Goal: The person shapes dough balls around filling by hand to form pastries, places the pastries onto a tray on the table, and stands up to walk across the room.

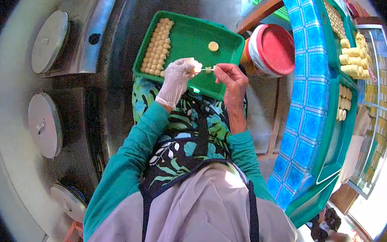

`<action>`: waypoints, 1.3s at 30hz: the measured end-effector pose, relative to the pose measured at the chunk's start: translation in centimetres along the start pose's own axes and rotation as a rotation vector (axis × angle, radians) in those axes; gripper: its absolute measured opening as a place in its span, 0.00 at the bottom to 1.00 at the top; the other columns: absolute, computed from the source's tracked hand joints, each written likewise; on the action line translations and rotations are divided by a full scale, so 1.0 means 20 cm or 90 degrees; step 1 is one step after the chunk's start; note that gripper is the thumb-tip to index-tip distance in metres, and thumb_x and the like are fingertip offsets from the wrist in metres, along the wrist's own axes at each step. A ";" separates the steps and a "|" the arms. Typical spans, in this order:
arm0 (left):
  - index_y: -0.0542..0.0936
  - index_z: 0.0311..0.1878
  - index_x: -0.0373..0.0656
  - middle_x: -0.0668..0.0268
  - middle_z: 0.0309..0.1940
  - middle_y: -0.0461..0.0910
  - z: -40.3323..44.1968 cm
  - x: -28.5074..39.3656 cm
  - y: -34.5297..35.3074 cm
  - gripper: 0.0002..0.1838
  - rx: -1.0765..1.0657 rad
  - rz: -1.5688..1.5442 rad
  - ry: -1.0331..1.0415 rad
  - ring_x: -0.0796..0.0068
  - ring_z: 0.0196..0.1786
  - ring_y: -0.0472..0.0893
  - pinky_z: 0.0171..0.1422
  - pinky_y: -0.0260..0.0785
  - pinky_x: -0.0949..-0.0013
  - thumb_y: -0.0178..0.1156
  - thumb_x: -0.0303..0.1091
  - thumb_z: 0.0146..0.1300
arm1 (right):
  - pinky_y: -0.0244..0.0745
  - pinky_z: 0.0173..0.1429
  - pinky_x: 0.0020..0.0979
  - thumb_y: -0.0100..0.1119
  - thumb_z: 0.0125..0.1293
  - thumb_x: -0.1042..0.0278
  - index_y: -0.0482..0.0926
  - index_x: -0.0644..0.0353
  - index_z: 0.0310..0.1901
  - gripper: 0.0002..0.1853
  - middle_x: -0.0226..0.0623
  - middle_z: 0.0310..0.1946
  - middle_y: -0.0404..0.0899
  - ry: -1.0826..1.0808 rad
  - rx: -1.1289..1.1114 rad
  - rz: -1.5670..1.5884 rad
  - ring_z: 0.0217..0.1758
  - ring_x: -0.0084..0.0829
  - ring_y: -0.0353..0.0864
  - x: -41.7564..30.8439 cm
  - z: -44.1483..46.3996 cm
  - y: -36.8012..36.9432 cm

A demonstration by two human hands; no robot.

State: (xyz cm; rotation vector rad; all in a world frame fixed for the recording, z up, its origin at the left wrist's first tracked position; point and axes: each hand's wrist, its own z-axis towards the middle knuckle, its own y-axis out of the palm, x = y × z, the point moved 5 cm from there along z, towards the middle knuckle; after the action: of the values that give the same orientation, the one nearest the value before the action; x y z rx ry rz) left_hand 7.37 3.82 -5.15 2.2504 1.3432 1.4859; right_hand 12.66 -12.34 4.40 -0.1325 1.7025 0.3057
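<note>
My left hand (175, 79), in a thin clear glove, is closed around a small pale dough piece (197, 67). My bare right hand (233, 81) pinches a thin light stick (207, 70), whose far end reaches the dough piece; whether it goes in, I cannot tell. Both hands are over the near part of a green tray (191, 39) on my lap. Tight rows of small round dough pieces (157, 47) fill the tray's left side. A single flat round piece (213, 46) lies apart from them, beyond my right hand.
A bucket with a red lid (276, 50) stands right of the tray. Farther right, a table with a blue checked cloth (301, 106) carries green trays (334, 146) with more dough pieces and pale rolls (355, 61). Round metal lids (45, 125) top the counter at left.
</note>
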 end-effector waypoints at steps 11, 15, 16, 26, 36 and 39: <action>0.72 0.54 0.33 0.58 0.42 0.79 -0.09 0.07 0.01 0.17 -0.087 -0.200 -0.110 0.64 0.45 0.81 0.51 0.77 0.66 0.60 0.25 0.63 | 0.72 0.34 0.24 0.64 0.57 0.76 0.81 0.63 0.31 0.02 0.33 0.30 0.80 -0.127 0.090 0.114 0.29 0.24 0.76 -0.05 0.15 -0.14; 0.75 0.52 0.35 0.59 0.45 0.80 -0.10 0.05 0.06 0.14 -0.124 -0.195 -0.159 0.64 0.48 0.81 0.54 0.77 0.65 0.60 0.25 0.63 | 0.74 0.41 0.27 0.69 0.49 0.74 0.83 0.61 0.29 0.05 0.33 0.36 0.81 -0.256 -0.014 -0.456 0.42 0.28 0.77 0.10 0.16 -0.11; 0.75 0.52 0.35 0.59 0.45 0.80 -0.10 0.05 0.06 0.14 -0.122 -0.196 -0.159 0.64 0.48 0.81 0.54 0.77 0.65 0.60 0.25 0.63 | 0.75 0.42 0.27 0.69 0.48 0.73 0.84 0.60 0.29 0.05 0.34 0.38 0.81 -0.323 -0.052 -0.673 0.46 0.29 0.77 0.15 0.15 -0.08; 0.77 0.54 0.35 0.60 0.45 0.81 -0.17 0.09 0.22 0.17 -0.196 -0.092 -0.134 0.72 0.43 0.83 0.46 0.79 0.71 0.62 0.29 0.63 | 0.76 0.51 0.30 0.70 0.51 0.76 0.84 0.66 0.42 0.14 0.41 0.45 0.81 -0.037 -0.130 0.064 0.49 0.29 0.78 0.19 0.09 0.02; 0.78 0.52 0.32 0.62 0.41 0.82 -0.16 0.07 0.20 0.17 -0.149 -0.020 -0.094 0.75 0.39 0.82 0.43 0.77 0.73 0.63 0.29 0.62 | 0.67 0.48 0.42 0.58 0.55 0.74 0.80 0.60 0.40 0.10 0.40 0.37 0.77 -0.573 -0.033 -0.513 0.43 0.45 0.72 -0.13 -0.07 0.13; 0.78 0.51 0.32 0.61 0.41 0.82 -0.15 0.04 0.19 0.16 -0.145 -0.049 -0.102 0.74 0.38 0.82 0.42 0.76 0.72 0.63 0.28 0.61 | 0.68 0.48 0.41 0.59 0.55 0.72 0.81 0.60 0.38 0.08 0.40 0.38 0.78 -0.593 -0.017 -0.570 0.44 0.44 0.72 -0.13 -0.08 0.13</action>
State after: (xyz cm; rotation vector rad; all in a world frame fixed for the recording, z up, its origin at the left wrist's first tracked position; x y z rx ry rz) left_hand 7.36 1.12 -0.96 2.1004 1.1378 1.3272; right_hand 10.91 -10.55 7.42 -0.6382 0.6022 -0.2651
